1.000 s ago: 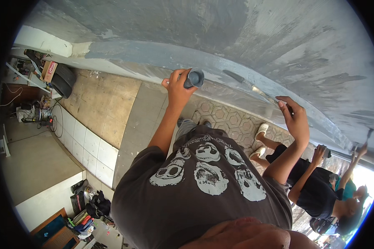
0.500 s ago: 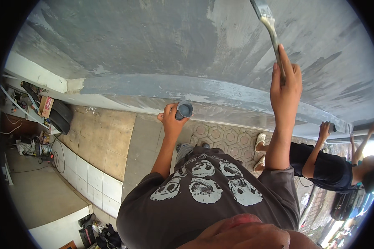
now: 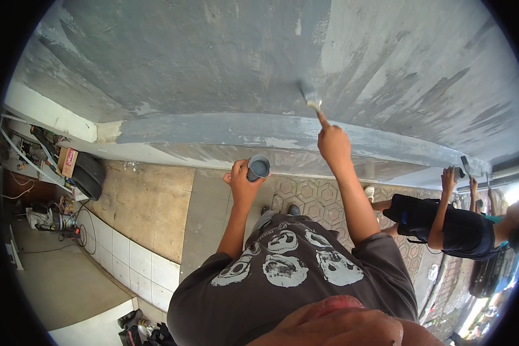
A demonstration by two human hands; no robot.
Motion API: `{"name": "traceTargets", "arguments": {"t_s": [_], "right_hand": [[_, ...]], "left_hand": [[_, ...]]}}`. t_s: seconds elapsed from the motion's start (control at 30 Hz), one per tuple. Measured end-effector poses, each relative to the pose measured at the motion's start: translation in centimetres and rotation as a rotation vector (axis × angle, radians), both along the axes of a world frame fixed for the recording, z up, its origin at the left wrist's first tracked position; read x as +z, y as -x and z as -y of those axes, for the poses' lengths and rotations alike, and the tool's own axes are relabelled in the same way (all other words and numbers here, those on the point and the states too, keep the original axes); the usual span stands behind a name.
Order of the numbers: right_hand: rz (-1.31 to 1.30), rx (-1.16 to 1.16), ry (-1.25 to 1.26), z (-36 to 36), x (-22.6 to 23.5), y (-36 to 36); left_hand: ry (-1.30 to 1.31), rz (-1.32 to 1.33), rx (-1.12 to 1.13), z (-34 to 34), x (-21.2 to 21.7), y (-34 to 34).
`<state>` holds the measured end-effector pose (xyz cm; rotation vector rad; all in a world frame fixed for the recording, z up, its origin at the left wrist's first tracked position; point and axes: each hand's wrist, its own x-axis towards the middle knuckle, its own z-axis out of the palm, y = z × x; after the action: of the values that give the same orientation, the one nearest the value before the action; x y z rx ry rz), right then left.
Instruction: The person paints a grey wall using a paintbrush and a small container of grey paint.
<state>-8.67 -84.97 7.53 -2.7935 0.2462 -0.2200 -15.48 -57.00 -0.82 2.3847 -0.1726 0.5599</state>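
My right hand (image 3: 334, 144) is closed round the handle of a paintbrush (image 3: 312, 102), whose bristles are smeared by motion against the grey wall (image 3: 230, 63). Darker grey paint covers the wall left of the brush, while paler, streaked patches lie to its right. My left hand (image 3: 242, 177) grips a small dark cup (image 3: 259, 166) from its left side, holding it upright below the wall's ledge (image 3: 213, 128). Grey paint shows inside the cup.
To the right a co-worker in dark clothes (image 3: 461, 225) holds a cup and a brush at the same wall. Hexagonal paving (image 3: 328, 216) lies below. At left stand a black tyre (image 3: 88, 176), a cardboard box (image 3: 68, 162) and cables.
My right hand has brought the brush down and to the left, from high on the wall to just above the ledge. My left hand still holds the cup, slightly lower in view.
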Motion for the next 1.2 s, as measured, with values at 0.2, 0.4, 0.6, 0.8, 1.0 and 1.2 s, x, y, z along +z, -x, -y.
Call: {"name": "traceTargets", "arguments": {"t_s": [0.2, 0.4, 0.6, 0.8, 1.0, 1.2], "right_hand": [[0.181, 0.004, -0.006, 0.0, 5.6, -1.4], [0.825, -0.019, -0.003, -2.9, 27.3, -0.9], [1.076, -0.066, -0.005, -3.7, 30.5, -1.3], [0.312, -0.022, 0.035, -5.1, 5.2, -2.8], [0.068, -0.004, -0.041, -4.1, 1.4, -2.3], [0.976, 0.028, 0.080, -0.8, 21.1, -1.6]], "left_hand": [[-0.022, 0.009, -0.056, -4.0, 0.4, -0.8], [-0.033, 0.024, -0.027, -7.9, -0.2, -1.7], [-0.014, -0.005, -0.073, -8.6, -0.8, -2.5], [0.021, -0.023, -0.061, -9.3, -1.4, -2.5], [-0.019, -0.053, -0.083, -10.0, -2.0, -3.5], [-0.033, -0.017, -0.078, -9.8, -1.6, -4.7]]}}
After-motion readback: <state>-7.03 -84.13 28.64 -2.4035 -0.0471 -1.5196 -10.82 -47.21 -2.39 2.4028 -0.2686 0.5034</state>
